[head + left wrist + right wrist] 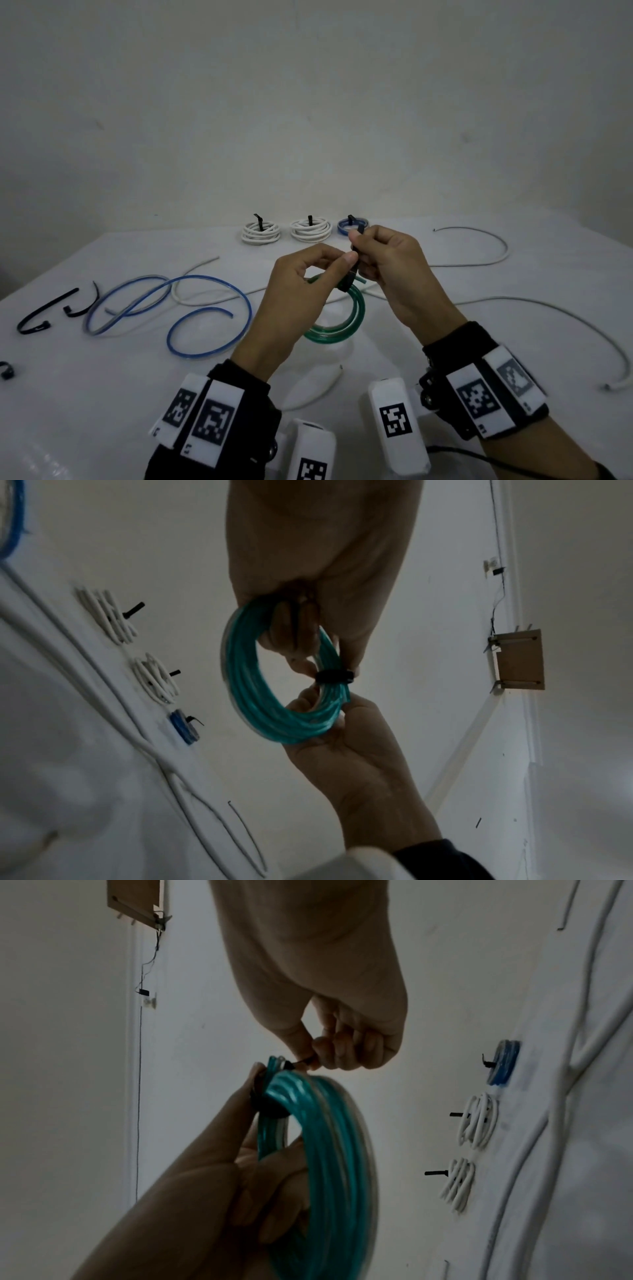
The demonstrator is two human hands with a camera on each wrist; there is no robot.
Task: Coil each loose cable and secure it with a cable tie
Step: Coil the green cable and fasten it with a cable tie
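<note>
Flanking hands: loose blue cable; white cables

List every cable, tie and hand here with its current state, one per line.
green cable: coiled, held above the table.
black cable tie: looped round the green coil.
left hand: grip on the green coil.
right hand: pinching the tie's tail.
two white coils: tied, on the table.
blue coil: tied.
blue cable: loose, uncoiled.
spare ties: unused, lying open.
</note>
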